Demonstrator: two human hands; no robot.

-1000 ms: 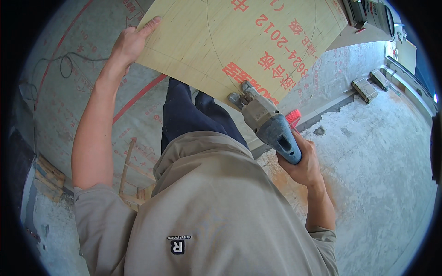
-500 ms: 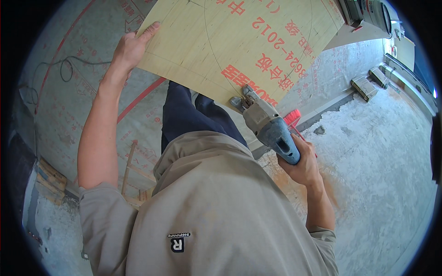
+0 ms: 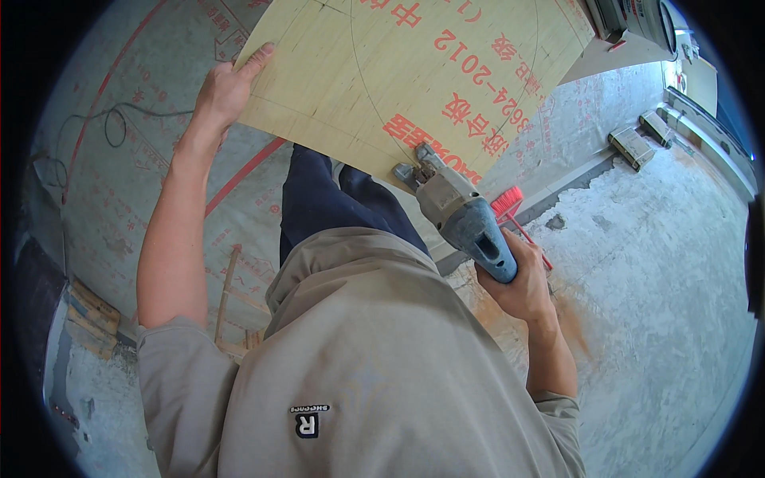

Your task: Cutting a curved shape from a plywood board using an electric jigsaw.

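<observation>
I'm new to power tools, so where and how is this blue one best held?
Likely by the blue rear end, from the person's right, as the right hand holds it: that end is rounded and points away from the board, while the metal head sits at the board's edge.

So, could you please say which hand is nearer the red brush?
The right hand, holding the power tool, appears just below the brush; the left hand, on the board, is much farther left.

The left arm [image 3: 175,231] stretches forward, left hand [image 3: 223,94] gripping with thumb [image 3: 258,58] on top — the hidden fingers probably curl beneath. The right forearm [image 3: 551,350] slants forward and inward — right hand [image 3: 523,280] wrapped in a grip.
</observation>
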